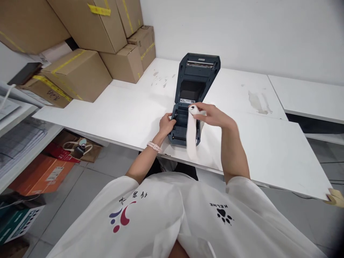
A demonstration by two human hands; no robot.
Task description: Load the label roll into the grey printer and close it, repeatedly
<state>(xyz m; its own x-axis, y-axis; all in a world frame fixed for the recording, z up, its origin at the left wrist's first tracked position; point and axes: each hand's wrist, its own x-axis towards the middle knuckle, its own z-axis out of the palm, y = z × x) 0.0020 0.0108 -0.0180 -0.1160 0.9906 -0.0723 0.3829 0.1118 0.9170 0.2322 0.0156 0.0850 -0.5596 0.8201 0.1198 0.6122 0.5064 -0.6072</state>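
Observation:
A dark blue-grey label printer (194,89) stands on the white table (120,111) with its lid raised. My right hand (212,114) is closed on a small white paper roll (192,109) held just above the printer's open bay. A loose strip of paper (191,138) hangs from the roll down over the printer's front. My left hand (166,124) rests on the printer's left side, fingers curled against its edge. A pale strap sits on my left wrist.
Cardboard boxes (80,73) with yellow tape are stacked at the table's back left. A shelf (16,118) with papers stands at the far left, with orange and green boxes (40,173) and a bag on the floor below. A second white table (306,96) adjoins on the right.

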